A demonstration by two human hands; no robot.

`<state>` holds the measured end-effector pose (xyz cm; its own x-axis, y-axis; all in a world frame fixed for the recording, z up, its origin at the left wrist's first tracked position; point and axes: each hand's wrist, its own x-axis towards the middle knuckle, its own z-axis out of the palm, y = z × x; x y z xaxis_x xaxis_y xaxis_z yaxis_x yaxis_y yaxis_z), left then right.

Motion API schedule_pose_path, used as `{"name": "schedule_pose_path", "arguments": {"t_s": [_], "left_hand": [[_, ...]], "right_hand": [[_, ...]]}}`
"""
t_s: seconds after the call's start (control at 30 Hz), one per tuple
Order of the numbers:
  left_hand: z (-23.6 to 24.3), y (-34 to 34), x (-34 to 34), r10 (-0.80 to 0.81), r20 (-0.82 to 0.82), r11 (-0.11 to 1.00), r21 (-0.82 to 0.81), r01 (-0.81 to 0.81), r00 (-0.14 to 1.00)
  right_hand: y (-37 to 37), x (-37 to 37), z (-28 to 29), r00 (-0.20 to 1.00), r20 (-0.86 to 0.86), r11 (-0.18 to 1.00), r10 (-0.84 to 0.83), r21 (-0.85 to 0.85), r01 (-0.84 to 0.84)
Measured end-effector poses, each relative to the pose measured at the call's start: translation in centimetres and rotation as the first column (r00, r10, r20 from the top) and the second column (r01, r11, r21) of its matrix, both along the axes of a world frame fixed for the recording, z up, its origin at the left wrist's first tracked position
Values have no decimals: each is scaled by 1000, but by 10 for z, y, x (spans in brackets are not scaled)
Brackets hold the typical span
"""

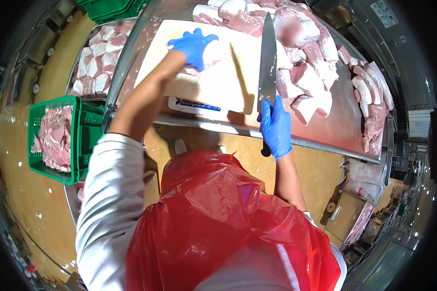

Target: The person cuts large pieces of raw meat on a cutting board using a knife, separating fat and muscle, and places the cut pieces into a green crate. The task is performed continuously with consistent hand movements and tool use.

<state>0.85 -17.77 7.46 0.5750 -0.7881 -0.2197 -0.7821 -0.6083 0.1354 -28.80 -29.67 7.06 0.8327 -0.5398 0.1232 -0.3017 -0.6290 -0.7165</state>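
My left hand [194,47], in a blue glove, lies with its fingers spread on a pale piece of meat [213,54]. That piece rests on a white cutting board [156,46], and my hand partly covers it. My right hand [277,130], also blue-gloved, is wrapped round the dark handle of a large knife [268,63]. The broad blade points away from me, above the board's right edge, and casts a long shadow on the board. Blade and meat under my left hand are apart.
Many pork pieces [308,80] are heaped right of the board on the metal table [342,121]. Longer strips [374,92] lie at its right end. A tray of meat chunks [99,60] and a green crate [77,131] stand left. A white dark-panelled object [198,105] sits by the board's near edge.
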Motion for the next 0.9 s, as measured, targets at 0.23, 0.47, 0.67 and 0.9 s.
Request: {"name": "schedule_pose_path", "arguments": {"t_s": [0.23, 0.47, 0.67, 0.9], "left_hand": [[-1, 80, 6, -621, 399, 619, -280, 734, 675], [-84, 100, -68, 201, -22, 447, -888, -111, 979], [-121, 71, -65, 423, 57, 311, -946, -86, 904], [-126, 77, -76, 444, -62, 243, -952, -186, 894]], "right_hand": [[-18, -49, -51, 999, -42, 993, 15, -115, -20], [1, -12, -50, 982, -85, 961, 167, -211, -181], [37, 102, -32, 944, -46, 881, 327, -346, -322], [73, 162, -19, 919, -140, 817, 369, -422, -393]]}}
